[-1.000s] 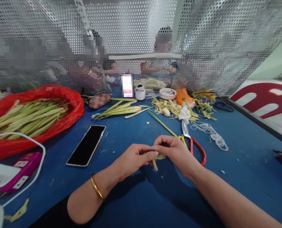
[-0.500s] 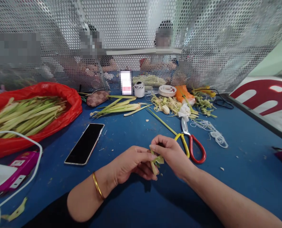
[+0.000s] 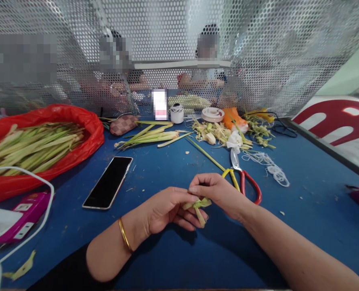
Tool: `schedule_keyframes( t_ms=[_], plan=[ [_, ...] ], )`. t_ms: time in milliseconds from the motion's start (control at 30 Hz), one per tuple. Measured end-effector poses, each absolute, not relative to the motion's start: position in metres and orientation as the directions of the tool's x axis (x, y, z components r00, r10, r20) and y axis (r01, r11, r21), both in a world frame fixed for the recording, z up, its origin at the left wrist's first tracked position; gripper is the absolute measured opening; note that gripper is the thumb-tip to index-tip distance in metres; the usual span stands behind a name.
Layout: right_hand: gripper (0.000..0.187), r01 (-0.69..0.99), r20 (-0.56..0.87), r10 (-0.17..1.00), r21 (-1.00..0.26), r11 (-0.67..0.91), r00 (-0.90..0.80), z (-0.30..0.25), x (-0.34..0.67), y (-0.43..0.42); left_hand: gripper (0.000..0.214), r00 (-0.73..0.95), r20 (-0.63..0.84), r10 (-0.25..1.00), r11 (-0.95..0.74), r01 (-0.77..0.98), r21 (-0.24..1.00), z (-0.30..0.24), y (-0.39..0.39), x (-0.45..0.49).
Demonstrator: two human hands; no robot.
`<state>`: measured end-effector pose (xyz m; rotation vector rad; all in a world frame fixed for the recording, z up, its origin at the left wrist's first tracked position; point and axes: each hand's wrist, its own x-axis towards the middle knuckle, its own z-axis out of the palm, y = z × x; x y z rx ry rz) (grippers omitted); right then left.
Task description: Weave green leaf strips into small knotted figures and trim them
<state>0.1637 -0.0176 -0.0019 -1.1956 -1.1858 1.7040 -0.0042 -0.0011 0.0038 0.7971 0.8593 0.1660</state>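
Both my hands meet over the blue table (image 3: 303, 226) and pinch a small folded piece of pale green leaf strip (image 3: 198, 206). My left hand (image 3: 167, 210), a gold bangle on its wrist, grips the piece from the left with thumb and fingers closed. My right hand (image 3: 218, 194) holds it from the right, fingers curled round it. A short end of the strip sticks down between the hands. Scissors (image 3: 242, 178) with red and yellow handles lie just beyond my right hand.
A black phone (image 3: 109, 182) lies left of my hands. A red bag of leaf strips (image 3: 43, 145) fills the left side. Loose stalks (image 3: 152, 136), trimmings (image 3: 218, 133), white string (image 3: 271, 167), a tape roll (image 3: 212, 114) and a pink device with white cable (image 3: 18, 214) lie around. People sit behind the perforated screen.
My hands have shifted slightly and turned the leaf piece; its folded loops now show more between the fingers and the loose end points down to the right.
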Motion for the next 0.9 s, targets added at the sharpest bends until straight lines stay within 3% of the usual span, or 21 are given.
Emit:
schedule_keyframes(
  t_ms=[300, 600, 900],
  plan=[
    [0.024, -0.068, -0.248, 0.877, -0.951, -0.301, -0.411, 0.000, 0.172, -0.012, 0.022, 0.667, -0.623, 0.408, 0.809, 0.051, 0.585, 0.003, -0.002, -0.005],
    [0.022, 0.002, -0.166, 0.952, -0.985, -0.171, -0.255, -0.001, 0.159, -0.020, 0.017, 0.660, -0.609, 0.440, 0.734, 0.127, 0.667, 0.001, -0.004, -0.003],
    [0.020, 0.010, -0.118, 0.960, -0.993, -0.119, -0.254, -0.007, 0.154, -0.027, 0.018, 0.707, -0.566, 0.425, 0.629, 0.219, 0.746, 0.005, -0.007, -0.003]
  ],
)
